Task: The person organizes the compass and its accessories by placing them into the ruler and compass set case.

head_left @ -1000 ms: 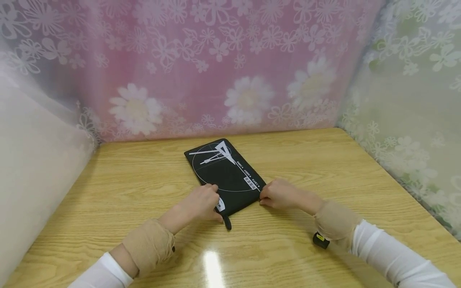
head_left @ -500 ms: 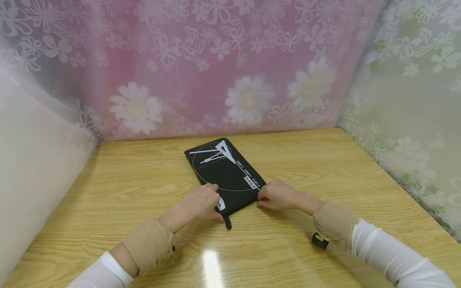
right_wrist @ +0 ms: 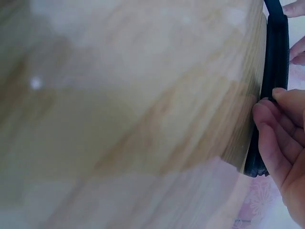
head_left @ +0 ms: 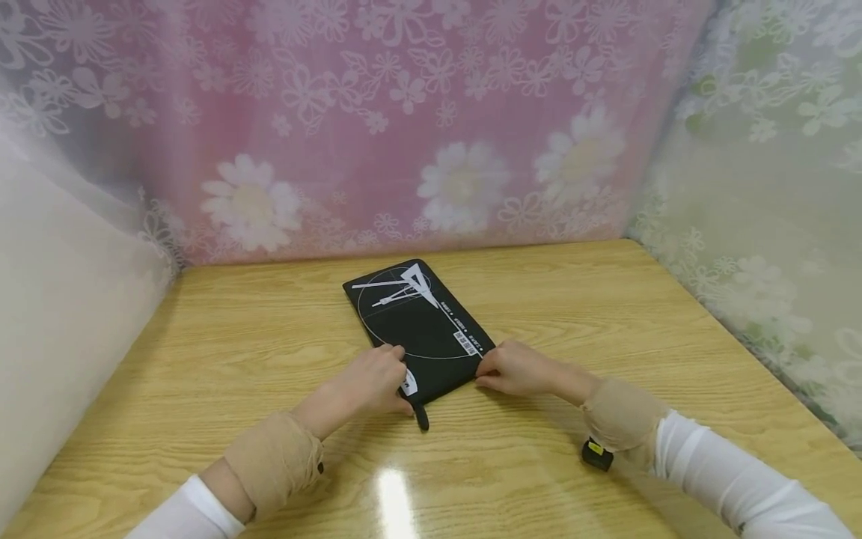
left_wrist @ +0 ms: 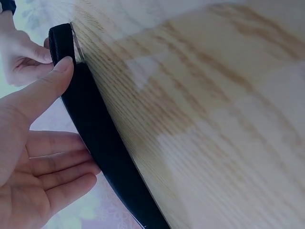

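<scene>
A flat black zip pouch [head_left: 404, 322], printed in white with a set square, a compass and a circle, lies aslant on the table. At its near left corner my left hand [head_left: 379, 378] holds it. In the left wrist view the thumb [left_wrist: 62, 67] presses the pouch's side edge by the black wrist loop [left_wrist: 62, 40], while the fingers [left_wrist: 71, 162] lie against its face. My right hand [head_left: 515, 367] is at the near right corner, where thumb and fingertips pinch a small dark zipper pull [right_wrist: 269, 99] on the edge, mostly hidden by the fingers.
The wood-grain table [head_left: 269, 314] runs back to a pink flowered curtain [head_left: 364, 150]. Pale curtains hang at both sides. A small black device [head_left: 596, 454] with a yellow mark shows under the right wrist's beige wrap [head_left: 622, 419].
My right hand has slid slightly left along the pouch's near edge. The left hand and the pouch stay nearly where they were.
</scene>
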{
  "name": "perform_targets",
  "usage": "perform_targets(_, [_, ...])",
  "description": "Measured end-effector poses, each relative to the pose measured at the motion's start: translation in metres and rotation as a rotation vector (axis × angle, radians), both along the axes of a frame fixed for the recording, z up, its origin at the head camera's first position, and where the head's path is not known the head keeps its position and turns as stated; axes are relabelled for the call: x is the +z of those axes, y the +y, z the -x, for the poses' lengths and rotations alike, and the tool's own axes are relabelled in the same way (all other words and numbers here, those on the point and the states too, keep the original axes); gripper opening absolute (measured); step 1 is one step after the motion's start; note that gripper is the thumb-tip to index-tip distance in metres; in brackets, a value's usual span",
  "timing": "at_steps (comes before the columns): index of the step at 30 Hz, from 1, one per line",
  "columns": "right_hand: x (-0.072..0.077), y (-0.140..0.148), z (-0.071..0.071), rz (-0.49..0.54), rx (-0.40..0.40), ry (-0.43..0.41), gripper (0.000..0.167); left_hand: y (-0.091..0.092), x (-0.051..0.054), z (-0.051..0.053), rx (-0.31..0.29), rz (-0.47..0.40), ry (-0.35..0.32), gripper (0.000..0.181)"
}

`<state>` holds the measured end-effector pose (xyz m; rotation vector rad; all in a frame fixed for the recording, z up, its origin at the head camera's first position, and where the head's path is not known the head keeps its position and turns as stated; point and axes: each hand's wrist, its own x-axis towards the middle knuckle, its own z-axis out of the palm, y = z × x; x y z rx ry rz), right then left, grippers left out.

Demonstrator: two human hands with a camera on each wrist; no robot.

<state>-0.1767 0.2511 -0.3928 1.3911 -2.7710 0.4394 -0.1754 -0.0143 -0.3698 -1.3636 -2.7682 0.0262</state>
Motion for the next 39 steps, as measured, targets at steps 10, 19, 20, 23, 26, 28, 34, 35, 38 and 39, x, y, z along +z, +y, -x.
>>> perform_targets(10, [-0.001,-0.004,-0.003,0.019,-0.005,-0.013,0.011,0.0,-0.001,-0.001,-0.009,-0.006,0.0,0.042])
perform_targets(19, [-0.004,-0.01,-0.005,0.038,-0.036,-0.052,0.012,-0.002,-0.001,-0.001,0.003,-0.007,-0.008,0.042])
perform_targets(20, [-0.004,-0.01,-0.005,0.042,-0.041,-0.054,0.011,-0.002,-0.001,-0.001,0.0,-0.009,-0.007,0.043])
perform_targets(23, [-0.004,-0.01,-0.006,0.048,-0.052,-0.066,0.01,-0.002,-0.001,0.0,-0.013,-0.013,-0.009,0.043])
perform_targets(26, [-0.005,-0.01,-0.006,0.056,-0.052,-0.075,0.008,-0.002,-0.001,0.0,-0.022,-0.014,0.003,0.043])
perform_targets(28, [-0.006,-0.011,-0.007,0.058,-0.046,-0.07,0.009,-0.003,0.0,0.0,-0.023,-0.01,0.009,0.042])
perform_targets(34, [-0.007,-0.016,-0.009,0.07,-0.044,-0.061,0.01,-0.002,0.002,-0.001,-0.022,-0.001,0.001,0.041])
perform_targets(35, [-0.007,-0.017,-0.01,0.071,-0.05,-0.062,0.011,-0.002,0.002,-0.001,-0.021,0.0,-0.002,0.042])
perform_targets(38, [-0.008,-0.018,-0.01,0.081,-0.058,-0.068,0.012,-0.001,0.001,-0.001,-0.022,0.001,0.0,0.042])
perform_targets(39, [-0.008,-0.018,-0.011,0.083,-0.061,-0.069,0.012,-0.001,0.001,0.0,-0.023,0.0,0.003,0.042])
